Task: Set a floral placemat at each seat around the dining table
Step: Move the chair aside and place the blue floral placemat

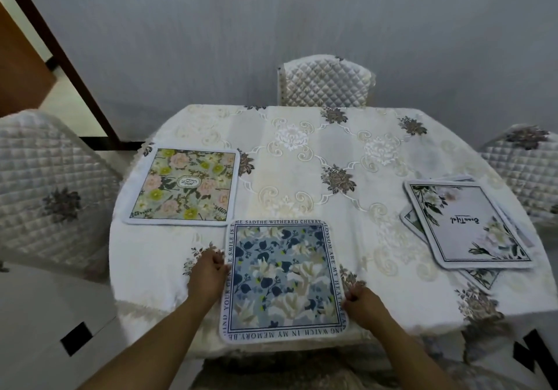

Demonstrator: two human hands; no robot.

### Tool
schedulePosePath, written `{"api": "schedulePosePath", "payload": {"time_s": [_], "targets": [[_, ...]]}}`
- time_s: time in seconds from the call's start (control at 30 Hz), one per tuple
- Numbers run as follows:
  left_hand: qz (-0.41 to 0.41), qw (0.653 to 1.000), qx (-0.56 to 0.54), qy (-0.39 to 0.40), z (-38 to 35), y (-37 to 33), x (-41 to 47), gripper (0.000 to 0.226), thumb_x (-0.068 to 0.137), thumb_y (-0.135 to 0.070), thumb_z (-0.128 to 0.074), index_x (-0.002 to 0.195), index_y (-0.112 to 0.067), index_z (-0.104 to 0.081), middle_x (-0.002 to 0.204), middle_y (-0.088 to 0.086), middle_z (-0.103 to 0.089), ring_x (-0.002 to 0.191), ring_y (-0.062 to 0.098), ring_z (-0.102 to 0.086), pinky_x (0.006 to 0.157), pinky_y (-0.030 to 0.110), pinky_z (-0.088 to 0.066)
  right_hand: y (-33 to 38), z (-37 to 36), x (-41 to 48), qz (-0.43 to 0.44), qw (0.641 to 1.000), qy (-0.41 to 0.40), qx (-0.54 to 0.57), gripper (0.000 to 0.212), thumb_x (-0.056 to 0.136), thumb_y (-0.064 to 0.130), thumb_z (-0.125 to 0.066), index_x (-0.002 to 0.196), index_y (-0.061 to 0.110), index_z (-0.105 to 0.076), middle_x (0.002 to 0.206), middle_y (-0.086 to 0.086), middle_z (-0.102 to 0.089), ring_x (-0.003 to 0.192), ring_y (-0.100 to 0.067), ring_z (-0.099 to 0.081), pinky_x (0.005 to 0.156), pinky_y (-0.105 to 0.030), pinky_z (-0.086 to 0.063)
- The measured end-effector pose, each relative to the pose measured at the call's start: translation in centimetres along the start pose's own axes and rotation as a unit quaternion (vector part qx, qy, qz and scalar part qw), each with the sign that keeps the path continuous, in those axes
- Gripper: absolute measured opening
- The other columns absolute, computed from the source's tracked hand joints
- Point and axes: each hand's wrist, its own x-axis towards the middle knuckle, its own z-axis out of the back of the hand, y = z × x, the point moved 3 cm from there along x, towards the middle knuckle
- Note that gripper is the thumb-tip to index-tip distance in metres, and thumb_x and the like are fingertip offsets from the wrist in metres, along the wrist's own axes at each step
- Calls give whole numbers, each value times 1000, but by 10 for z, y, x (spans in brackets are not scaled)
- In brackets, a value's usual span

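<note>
Flat on the embroidered white tablecloth lies a square blue floral placemat bordered with text. My left hand and right hand each pinch one of its side edges, fingers curled closed.

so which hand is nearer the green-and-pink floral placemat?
Left. The left hand grips the blue floral placemat's left edge, just below the green-and-pink floral placemat; the right hand is across the blue one.

You're looking at a cream tablecloth showing pale scrollwork and grey-brown flower sprigs. The near placemat is showing blue with white blooms and navy leaves — lettering running round its border. The left placemat is showing pink and yellow-green flowers; the right placemat — white, green-leaved corners.
</note>
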Motion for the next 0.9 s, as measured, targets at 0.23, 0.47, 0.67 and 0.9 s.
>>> {"api": "schedulePosePath", "payload": {"time_s": [0.23, 0.47, 0.67, 0.9], "targets": [[-37, 997, 72, 13, 1, -3, -3, 21, 89, -25, -63, 82, -16, -46, 74, 3, -56, 72, 24, -54, 65, 36, -42, 0, -6, -1, -19, 1000, 1, -11, 14, 84, 19, -60, 70, 16, -62, 84, -8, -68, 77, -22, -60, 64, -26, -42], [-52, 993, 105, 34, -3, 2, -9, 23, 90, -30, -59, 78, -29, -40, 68, -11, -50, 68, 18, -52, 59, 32, -37, -7, -10, -3, -35, 999, -12, 17, 9, 82, 17, -63, 79, 11, -68, 77, -3, -65, 72, -20, -61, 64, -26, -44], [-97, 985, 142, -1, -5, -6, -15, 13, 84, -24, -63, 86, -18, -52, 83, 2, -58, 77, 24, -57, 61, 33, -44, -7, -12, -9, -42, 998, -46, 29, 23, 81, 19, -63, 61, 21, -51, 66, 6, -57, 62, -12, -54, 58, -26, -42], [-122, 965, 225, 57, -21, -5, -29, 7, 88, -19, -55, 92, -12, -53, 100, 11, -58, 84, 27, -55, 65, 34, -43, 1, -13, -23, 1, 997, -77, -31, 13, 89, 29, -54, 90, 17, -56, 91, -4, -56, 90, -25, -63, 68, -29, -43]]}}
